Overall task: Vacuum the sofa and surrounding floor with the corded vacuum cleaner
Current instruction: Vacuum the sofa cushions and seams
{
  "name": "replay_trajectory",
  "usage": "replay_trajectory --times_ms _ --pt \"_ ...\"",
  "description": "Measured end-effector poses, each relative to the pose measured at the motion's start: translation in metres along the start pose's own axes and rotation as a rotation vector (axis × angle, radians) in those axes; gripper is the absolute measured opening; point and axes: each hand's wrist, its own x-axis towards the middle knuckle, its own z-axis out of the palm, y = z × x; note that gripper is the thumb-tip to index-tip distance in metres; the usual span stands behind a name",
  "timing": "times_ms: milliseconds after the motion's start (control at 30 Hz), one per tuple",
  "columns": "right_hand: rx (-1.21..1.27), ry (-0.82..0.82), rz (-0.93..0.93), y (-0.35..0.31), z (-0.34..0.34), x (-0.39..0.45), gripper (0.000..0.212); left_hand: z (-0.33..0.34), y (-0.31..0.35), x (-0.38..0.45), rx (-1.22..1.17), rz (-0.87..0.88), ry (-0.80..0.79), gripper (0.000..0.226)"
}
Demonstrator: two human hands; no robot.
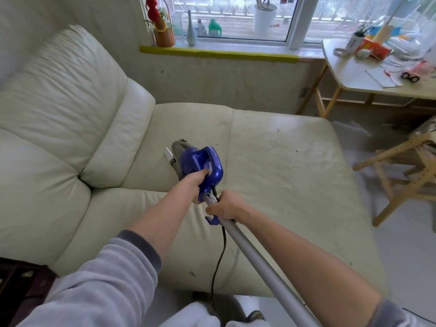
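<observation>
A person in a grey sweatshirt holds a blue vacuum cleaner (200, 162) over the seat of a cream sofa (271, 166) at the centre of the frame; the left hand (197, 182) grips the blue handle of the motor body, fingers curled through its loop; the right hand (225, 206) is wrapped round the silver tube (259, 263) just behind it, beside a small blue hook. The tube runs from the middle of the frame down to the lower right edge; the grey front end of the vacuum cleaner points toward the sofa's back cushions (66, 95) at the left, low over the seat, though whether it touches the leather cannot be told. A black cord (218, 258) leaves the rear of the motor body and hangs down past the sofa's front edge toward the bottom of the frame. Crumbs (273, 143) are scattered over the seat to the right of centre. At the top, a windowsill (219, 53) with a yellow edge carries a basket of red flowers (160, 27), a slim vase (191, 29) and a green bottle (214, 28); a cluttered wooden table (354, 76) fills the upper right, and a wooden chair (405, 166) stands on the pale floor (412, 244) at the right edge.
</observation>
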Motion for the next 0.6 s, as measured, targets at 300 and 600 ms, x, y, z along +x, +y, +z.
replay_trajectory --times_ms 300,600 --pt "0.052 0.038 0.012 0.041 -0.018 -0.028 0.019 0.046 -0.021 -0.018 0.038 0.020 -0.065 0.050" --pt "0.085 0.087 0.055 0.076 -0.030 -0.050 0.016 0.085 -0.038 -0.033 0.097 0.048 -0.099 0.049"
